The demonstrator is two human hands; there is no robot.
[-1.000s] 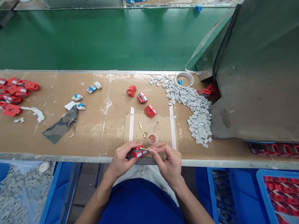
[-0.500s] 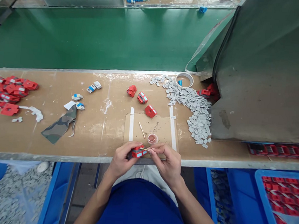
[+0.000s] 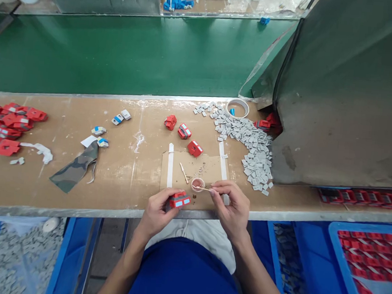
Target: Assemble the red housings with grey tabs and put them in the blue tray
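My left hand (image 3: 158, 211) is closed around a small red toy vehicle body (image 3: 180, 200) with pale windows, at the table's front edge. Between thumb and fingers, my right hand (image 3: 232, 207) pinches a thin wooden stick (image 3: 203, 188). The stick's far tip is in a small round cup (image 3: 197, 184) of reddish-brown content. Left of the cup lies another short stick (image 3: 184, 173) on a taped cardboard sheet (image 3: 177, 159). Just beyond the sheet, red vehicle bodies sit loose, one (image 3: 184, 131) with its windows facing up.
Many small grey pieces (image 3: 251, 138) spread on the right, beside a tape roll (image 3: 237, 108). A heap of red bodies (image 3: 9, 121) and a camouflage cloth (image 3: 76, 166) lie left. A metal housing (image 3: 343, 109) stands right; a green belt (image 3: 122, 53) runs behind. Blue trays (image 3: 334, 237) flank me below.
My right hand has drawn the stick away from the red vehicle body and brought its tip to the cup. My left hand still holds the body. The whole view has shifted slightly.
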